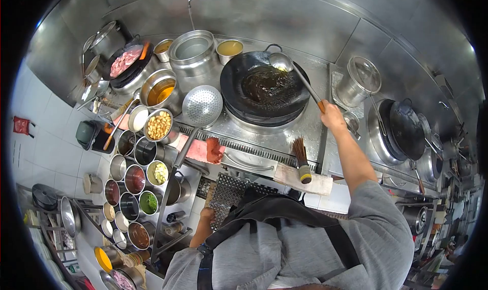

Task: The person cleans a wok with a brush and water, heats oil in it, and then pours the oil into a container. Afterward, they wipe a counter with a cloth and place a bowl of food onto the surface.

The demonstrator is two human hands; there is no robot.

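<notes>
My right hand [333,115] is wrapped round the wooden handle of a long ladle [281,62]. The ladle's bowl is over the back right part of a black wok [231,86] with dark, shiny liquid [267,85] in it. My left hand [207,215] hangs low near my body, beside a perforated black mat [229,196]; its fingers look curled, and whether they hold anything is too small to tell. A perforated strainer [202,105] rests left of the wok, its handle pointing toward the front edge.
Metal pots of ingredients [134,179] fill the left side. A wok with raw meat [124,61] sits at the back left. Near the front edge a bamboo brush [300,158] stands. Another wok [406,130] and a lidded pot [362,79] are on the right.
</notes>
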